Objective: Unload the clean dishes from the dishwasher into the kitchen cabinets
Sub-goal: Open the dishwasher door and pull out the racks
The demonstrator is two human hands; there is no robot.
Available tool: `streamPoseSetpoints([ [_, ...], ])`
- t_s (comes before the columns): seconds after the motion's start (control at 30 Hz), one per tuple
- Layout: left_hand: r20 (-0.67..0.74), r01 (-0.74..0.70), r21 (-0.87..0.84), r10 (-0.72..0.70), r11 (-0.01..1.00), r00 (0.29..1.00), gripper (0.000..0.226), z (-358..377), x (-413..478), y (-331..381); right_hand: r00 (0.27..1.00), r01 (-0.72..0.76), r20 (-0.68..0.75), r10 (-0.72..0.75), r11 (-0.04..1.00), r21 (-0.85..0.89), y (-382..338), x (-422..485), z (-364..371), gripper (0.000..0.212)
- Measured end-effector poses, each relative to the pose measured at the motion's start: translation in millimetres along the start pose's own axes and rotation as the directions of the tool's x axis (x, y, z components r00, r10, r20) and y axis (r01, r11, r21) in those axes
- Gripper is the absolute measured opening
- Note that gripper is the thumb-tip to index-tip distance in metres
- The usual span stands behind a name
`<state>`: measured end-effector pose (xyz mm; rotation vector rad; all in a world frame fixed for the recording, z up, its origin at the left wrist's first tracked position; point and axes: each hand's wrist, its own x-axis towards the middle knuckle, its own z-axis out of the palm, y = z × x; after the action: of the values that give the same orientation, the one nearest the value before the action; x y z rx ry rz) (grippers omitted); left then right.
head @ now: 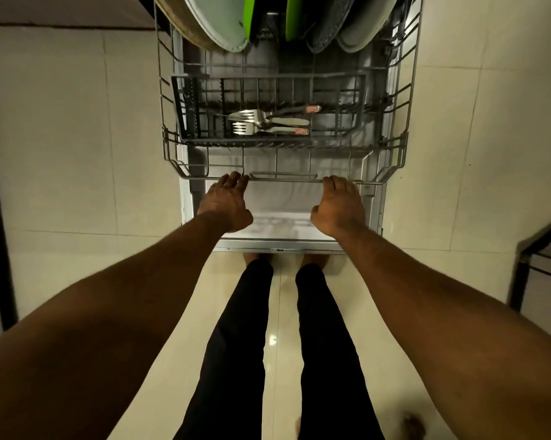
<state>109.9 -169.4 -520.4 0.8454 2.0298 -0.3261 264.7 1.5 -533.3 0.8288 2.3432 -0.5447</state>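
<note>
Low down: grey wire dishwasher rack (374, 183) sits out over open white door (280, 217), both hands at front rail.
L hand (226, 200) fingers together, flat on rail; R hand (339, 204) fingers bent over it, grip unclear. Steel forks (252, 122) in rack; glossy cream tile floor (61, 138).

Head view: worn on the person's head, high over the scene.
Facing: forward and steeply down onto the lower rack (283, 176) and floor (61, 154).
Nearness: close; the rack fills the upper middle.

The rack (404, 100) is matt grey coated wire. The forks (245, 122) are shiny metal. Green plates (252, 14) at twelve o'clock look glossy; the floor (277, 338) at six o'clock is smooth, glossy tile.
</note>
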Motion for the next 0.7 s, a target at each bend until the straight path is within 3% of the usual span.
streamPoseSetpoints([
  [0.7,0.156,0.008,0.045,-0.015,0.999,0.988,0.087,28,-35,11,0.994,-0.051,0.094,0.049,0.999,0.016,3,-44,29,0.067],
])
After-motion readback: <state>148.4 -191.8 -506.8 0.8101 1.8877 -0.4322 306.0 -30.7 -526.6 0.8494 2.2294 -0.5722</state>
